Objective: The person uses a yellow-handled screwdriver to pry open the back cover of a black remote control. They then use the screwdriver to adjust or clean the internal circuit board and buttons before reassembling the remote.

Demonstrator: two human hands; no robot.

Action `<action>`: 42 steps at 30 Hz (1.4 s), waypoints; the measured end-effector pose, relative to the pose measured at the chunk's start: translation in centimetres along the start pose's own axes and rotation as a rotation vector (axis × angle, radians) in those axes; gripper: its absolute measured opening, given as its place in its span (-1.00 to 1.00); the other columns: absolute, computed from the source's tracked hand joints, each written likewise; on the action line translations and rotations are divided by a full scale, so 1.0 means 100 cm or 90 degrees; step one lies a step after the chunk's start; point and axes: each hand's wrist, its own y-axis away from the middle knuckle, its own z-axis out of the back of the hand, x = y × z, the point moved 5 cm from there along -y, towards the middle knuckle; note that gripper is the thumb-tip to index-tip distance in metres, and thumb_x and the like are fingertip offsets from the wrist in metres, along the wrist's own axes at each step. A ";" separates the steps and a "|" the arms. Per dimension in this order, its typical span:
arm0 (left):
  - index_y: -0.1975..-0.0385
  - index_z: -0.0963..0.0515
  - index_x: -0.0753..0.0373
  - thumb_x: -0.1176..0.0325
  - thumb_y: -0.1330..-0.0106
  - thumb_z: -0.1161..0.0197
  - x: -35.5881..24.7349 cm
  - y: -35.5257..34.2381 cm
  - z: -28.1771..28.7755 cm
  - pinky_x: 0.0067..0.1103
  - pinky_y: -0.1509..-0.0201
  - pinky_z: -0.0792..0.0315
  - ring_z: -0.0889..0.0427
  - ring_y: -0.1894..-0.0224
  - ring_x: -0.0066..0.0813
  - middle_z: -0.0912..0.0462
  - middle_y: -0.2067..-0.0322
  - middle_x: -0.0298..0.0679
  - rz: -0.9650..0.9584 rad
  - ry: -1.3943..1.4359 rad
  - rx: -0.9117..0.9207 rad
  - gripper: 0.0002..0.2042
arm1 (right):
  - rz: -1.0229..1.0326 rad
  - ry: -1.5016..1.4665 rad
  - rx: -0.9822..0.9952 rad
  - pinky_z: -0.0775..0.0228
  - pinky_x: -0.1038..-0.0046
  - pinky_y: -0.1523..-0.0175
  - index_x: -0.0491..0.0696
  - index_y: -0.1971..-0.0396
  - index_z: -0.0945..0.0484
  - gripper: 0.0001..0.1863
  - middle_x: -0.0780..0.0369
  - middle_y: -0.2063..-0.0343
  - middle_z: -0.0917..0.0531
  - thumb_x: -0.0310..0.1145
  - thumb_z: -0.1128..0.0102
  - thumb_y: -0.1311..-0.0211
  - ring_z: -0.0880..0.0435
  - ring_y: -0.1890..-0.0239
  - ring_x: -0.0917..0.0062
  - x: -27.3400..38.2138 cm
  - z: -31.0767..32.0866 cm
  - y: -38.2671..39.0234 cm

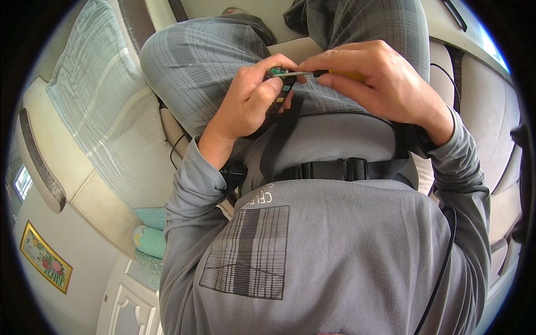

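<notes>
My left hand [245, 103] is wrapped round a slim black device [279, 99] with small coloured buttons, which looks like a remote control. A bit of green shows at its far end, where my left thumb presses. In my right hand [382, 81] is a screwdriver [304, 73] with a yellow and black handle, held between thumb and fingers. Its metal shaft points left, and the tip meets the device's far end beside my left thumb. Fingers cover much of the device, so the exact contact point is hidden.
Both hands are above my lap in plaid trousers [195, 56]. A black strap with a buckle [354, 169] crosses my waist. Pale sofa seats lie on both sides, with a light cover [106, 106] at left. Thin black cables [441, 268] run near my arms.
</notes>
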 end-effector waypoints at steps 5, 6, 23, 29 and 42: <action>0.01 -0.56 0.40 0.24 -0.43 0.04 0.000 -0.001 -0.001 -0.61 0.36 -0.53 -0.62 0.47 -0.59 -0.72 0.39 -0.21 -0.005 -0.003 0.002 -0.62 | -0.001 -0.033 0.010 -0.61 0.28 0.10 -0.17 -0.05 -0.68 -0.71 0.01 0.19 -0.77 -0.49 -0.28 -0.37 -0.77 0.27 0.15 -0.002 -0.001 0.001; 0.02 -0.57 0.40 0.25 -0.43 0.04 0.000 -0.001 0.000 -0.62 0.37 -0.52 -0.62 0.47 -0.60 -0.71 0.42 -0.21 -0.006 -0.010 0.007 -0.63 | 0.000 -0.030 0.009 -0.61 0.28 0.09 -0.17 -0.06 -0.68 -0.71 0.01 0.18 -0.77 -0.49 -0.28 -0.37 -0.77 0.26 0.15 -0.002 -0.001 0.001; 0.07 -0.57 0.40 0.25 -0.42 0.06 -0.003 -0.001 -0.001 -0.61 0.40 -0.52 -0.63 0.47 -0.58 -0.73 0.37 -0.19 -0.009 -0.028 -0.013 -0.64 | 0.018 0.002 -0.003 -0.64 0.27 0.07 -0.20 -0.04 -0.68 -0.72 0.00 0.18 -0.77 -0.48 -0.29 -0.37 -0.78 0.23 0.13 -0.002 0.000 0.000; 0.09 -0.57 0.40 0.25 -0.42 0.07 -0.005 -0.001 0.000 -0.61 0.39 -0.52 -0.63 0.46 -0.57 -0.72 0.36 -0.19 -0.008 -0.036 -0.010 -0.64 | 0.020 0.002 -0.006 -0.64 0.28 0.07 -0.20 -0.04 -0.68 -0.72 0.00 0.17 -0.77 -0.49 -0.28 -0.37 -0.78 0.23 0.14 0.000 0.000 -0.001; 0.04 -0.54 0.41 0.23 -0.42 0.08 -0.002 0.000 0.001 -0.60 0.37 -0.51 -0.61 0.45 -0.57 -0.70 0.36 -0.19 0.000 -0.015 -0.007 -0.62 | 0.023 0.012 -0.010 -0.62 0.28 0.12 -0.19 -0.04 -0.68 -0.73 0.02 0.19 -0.77 -0.48 -0.27 -0.39 -0.77 0.27 0.17 0.000 -0.001 -0.002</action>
